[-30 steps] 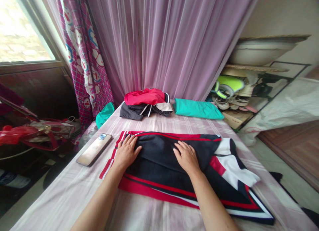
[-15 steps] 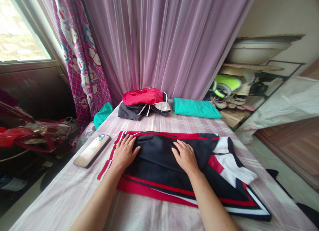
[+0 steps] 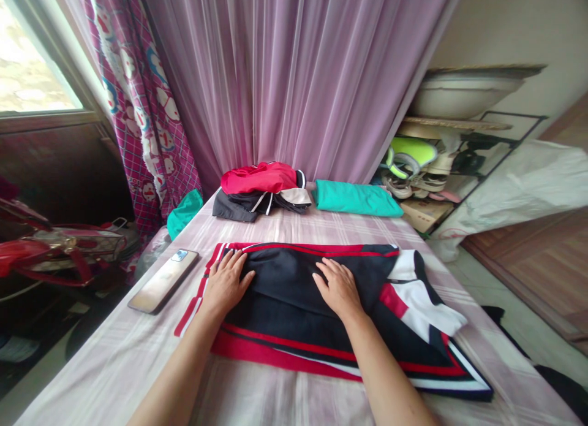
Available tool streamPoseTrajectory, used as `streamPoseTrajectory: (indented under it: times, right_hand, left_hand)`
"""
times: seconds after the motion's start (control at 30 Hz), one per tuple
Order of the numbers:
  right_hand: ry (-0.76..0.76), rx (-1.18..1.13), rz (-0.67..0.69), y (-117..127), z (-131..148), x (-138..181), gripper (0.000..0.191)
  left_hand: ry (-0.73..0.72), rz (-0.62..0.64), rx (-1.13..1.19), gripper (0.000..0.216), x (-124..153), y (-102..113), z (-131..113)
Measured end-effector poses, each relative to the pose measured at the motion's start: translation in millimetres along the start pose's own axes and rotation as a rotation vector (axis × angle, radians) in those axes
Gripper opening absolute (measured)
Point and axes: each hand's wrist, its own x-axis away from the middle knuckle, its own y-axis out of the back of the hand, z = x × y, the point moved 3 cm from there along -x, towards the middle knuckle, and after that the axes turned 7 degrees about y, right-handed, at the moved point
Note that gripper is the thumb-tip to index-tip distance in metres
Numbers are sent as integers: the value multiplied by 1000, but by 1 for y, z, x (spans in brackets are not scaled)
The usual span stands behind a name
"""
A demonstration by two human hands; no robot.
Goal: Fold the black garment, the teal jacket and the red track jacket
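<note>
A dark navy jacket [image 3: 294, 315] with red and white trim lies folded on the table, its white and red section at the right end and a red edge showing along the near side. My left hand [image 3: 226, 283] rests flat on its left end, fingers spread near the red and white striped edge. Toward the middle right of the garment, my right hand [image 3: 337, 287] lies flat on the dark cloth with its fingers apart. Neither hand grips anything. Left of my left hand is a phone [image 3: 163, 283], lying camera side up.
A pile of red and dark clothes [image 3: 261, 190] sits at the table's far end, beside a folded teal cloth [image 3: 357, 198]. Purple curtains [image 3: 285, 76] hang behind. A shoe rack [image 3: 459, 147] stands at the right. The checked tablecloth [image 3: 243, 395] covers the table.
The whole view has shifted slightly, so everything appears a little further left. Both hands stay flat at the same places on the garment, which keeps its shape.
</note>
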Motion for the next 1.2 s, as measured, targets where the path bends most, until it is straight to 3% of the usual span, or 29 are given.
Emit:
streamPoseTrajectory:
  times: [1.2]
  right_hand:
    - [0, -1, -14, 2, 2, -1, 32]
  left_hand:
    - [-4, -50, 31, 46, 0, -4, 3]
